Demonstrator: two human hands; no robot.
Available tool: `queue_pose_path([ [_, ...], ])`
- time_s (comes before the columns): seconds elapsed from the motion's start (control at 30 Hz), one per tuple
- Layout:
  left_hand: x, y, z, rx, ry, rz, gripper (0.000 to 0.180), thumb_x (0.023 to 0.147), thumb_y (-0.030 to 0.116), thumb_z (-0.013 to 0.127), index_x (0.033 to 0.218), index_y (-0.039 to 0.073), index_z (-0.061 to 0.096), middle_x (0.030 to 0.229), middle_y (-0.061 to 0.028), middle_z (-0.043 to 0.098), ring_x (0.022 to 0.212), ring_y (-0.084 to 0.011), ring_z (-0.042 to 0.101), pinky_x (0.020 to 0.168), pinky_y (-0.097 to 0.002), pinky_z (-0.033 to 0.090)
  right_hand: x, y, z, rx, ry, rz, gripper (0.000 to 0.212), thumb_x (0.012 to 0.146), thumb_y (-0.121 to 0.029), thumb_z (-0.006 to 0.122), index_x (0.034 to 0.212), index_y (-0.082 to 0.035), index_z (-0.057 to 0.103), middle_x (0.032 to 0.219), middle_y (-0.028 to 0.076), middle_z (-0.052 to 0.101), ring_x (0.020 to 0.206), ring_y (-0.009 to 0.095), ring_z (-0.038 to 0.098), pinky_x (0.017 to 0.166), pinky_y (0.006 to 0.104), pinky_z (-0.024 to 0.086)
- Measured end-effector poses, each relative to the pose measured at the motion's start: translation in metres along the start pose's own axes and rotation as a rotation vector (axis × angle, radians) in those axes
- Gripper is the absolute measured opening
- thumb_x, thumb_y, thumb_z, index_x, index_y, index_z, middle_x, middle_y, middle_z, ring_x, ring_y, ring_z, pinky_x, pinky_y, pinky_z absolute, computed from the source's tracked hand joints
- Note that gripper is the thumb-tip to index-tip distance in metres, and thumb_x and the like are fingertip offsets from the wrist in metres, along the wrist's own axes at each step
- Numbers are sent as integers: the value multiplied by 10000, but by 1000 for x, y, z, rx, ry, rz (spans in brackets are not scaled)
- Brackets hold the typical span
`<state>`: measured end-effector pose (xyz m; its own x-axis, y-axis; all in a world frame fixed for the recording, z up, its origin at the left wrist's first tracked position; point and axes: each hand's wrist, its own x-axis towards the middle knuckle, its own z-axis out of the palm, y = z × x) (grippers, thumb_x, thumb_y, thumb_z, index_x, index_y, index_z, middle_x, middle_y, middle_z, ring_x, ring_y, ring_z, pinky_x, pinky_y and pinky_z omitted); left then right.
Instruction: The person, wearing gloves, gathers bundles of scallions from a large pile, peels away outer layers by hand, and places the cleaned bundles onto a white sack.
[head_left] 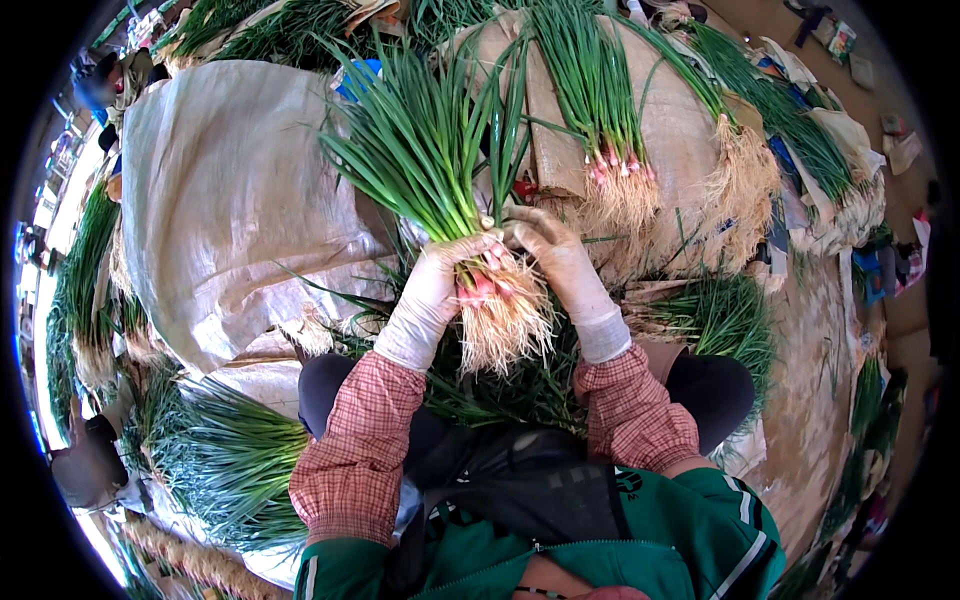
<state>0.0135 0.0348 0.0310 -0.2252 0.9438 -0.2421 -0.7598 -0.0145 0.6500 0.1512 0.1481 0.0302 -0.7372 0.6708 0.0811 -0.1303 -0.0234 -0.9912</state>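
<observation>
A thick bunch of spring onions [440, 165] is held up in front of me, green leaves pointing away and pale roots hanging toward me. My left hand [436, 278], in a whitish glove, wraps round the stems just above the pinkish bulbs. On the other side my right hand [556, 256], gloved too, has its fingers bent in against the stems and bulbs. A few leaves stand slightly apart from the main bunch, above the right fingertips. Exactly what those fingertips pinch is partly hidden.
Ahead, another spring onion bunch [600, 120] lies on brown sacking [690, 190]. A pale plastic sheet [240, 200] covers a mound at left. Green leaves [240, 450] are heaped by my left knee, and more [725, 320] lie at right. A person [90, 460] is at far left.
</observation>
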Motion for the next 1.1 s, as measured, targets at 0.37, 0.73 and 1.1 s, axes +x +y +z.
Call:
queue_pose_path([
  [0.37,-2,-16,25,51,-95,45,236,809,28,672,1024,-8,580,824,-90,660,698,-165,644,638,-285,543,5,22,-1,326,212,184,236,957,-145,490,953,38,639,819,68,634,677,113,560,601,249,451],
  [0.73,-1,-13,30,-212,-45,124,139,838,63,615,929,-41,601,773,-96,625,720,-216,635,584,-341,567,26,-14,-82,-362,517,9,179,915,-181,560,995,-48,650,827,94,678,743,159,648,690,288,524],
  [1.1,-10,4,15,-661,-414,14,302,824,39,631,1102,21,515,852,-39,520,798,-156,511,653,-250,450,50,-49,-133,-303,139,60,262,956,-143,519,1179,-32,599,1033,103,644,886,141,621,785,241,539],
])
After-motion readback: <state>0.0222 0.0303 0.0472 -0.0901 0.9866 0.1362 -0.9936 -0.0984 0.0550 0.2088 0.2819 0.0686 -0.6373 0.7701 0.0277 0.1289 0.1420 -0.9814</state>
